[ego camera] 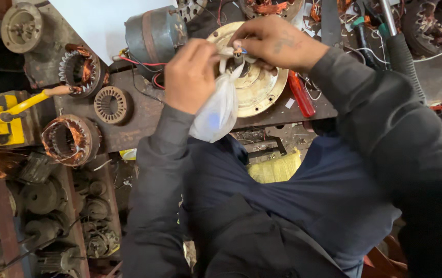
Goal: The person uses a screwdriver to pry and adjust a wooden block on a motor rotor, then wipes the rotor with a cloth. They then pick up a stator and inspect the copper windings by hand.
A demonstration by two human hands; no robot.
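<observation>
Wires (237, 52), seemingly, pinched between both hands' fingertips; left hand (192, 76) also clenches white bag (216, 110).

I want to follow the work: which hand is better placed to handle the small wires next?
Probably the right hand: its fingertips already pinch the wires above the round metal cover. The left hand holds the white plastic bag.

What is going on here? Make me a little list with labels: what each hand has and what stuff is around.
Place: cluttered workbench seen from above
Left hand: gripping a white plastic bag
Right hand: pinching small white pieces at the bag's top
Under the hands: round brass-coloured motor cover
Beside it: red-handled tool, grey motor with red wires
Left side: copper-wound stators, yellow tool
</observation>
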